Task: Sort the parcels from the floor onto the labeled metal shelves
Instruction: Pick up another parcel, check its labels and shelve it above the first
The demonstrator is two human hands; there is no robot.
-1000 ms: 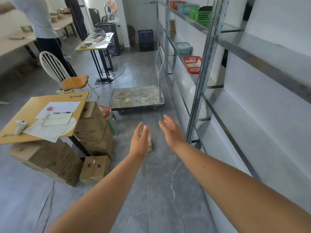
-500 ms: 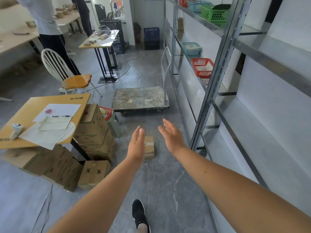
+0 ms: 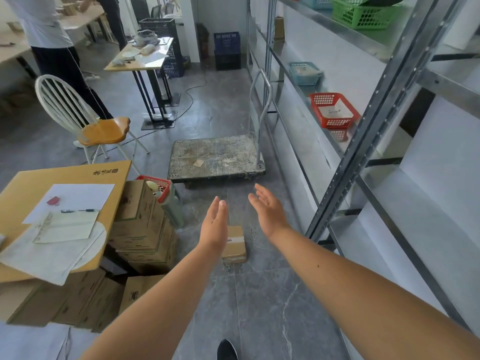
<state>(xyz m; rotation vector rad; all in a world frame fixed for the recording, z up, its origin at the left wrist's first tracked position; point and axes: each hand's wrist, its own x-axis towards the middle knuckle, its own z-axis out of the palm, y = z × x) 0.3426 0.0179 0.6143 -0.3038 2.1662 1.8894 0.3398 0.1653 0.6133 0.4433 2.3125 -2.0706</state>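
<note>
grey marbled tile floor (image 3: 259, 294) runs down a narrow aisle between a tall galvanised metal shelf rack (image 3: 363, 141) on the right and a yellow wooden table (image 3: 31, 183) on the left. both bare arms reach forward over the floor. the left hand (image 3: 214, 224) and right hand (image 3: 267, 207) are held with palms turned toward each other, fingers straight and loosely together, a gap between them; both are empty and grip nothing.

a small brown cardboard parcel with a white taped label (image 3: 235, 244) lies flat on the floor, seen between the two wrists, its left edge hidden behind the left hand. neither hand appears to touch it.

just left of the parcel stands a stack of larger brown cardboard boxes (image 3: 142, 222), under and beside the table's right edge. beyond the hands a worn grey flat platform trolley (image 3: 215, 157) sits on the floor against the rack. a red plastic mesh basket (image 3: 335, 110) sits on a middle shelf, a green one (image 3: 363, 11) on the shelf above. a black shoe (image 3: 226, 349) shows at the bottom edge.
</note>
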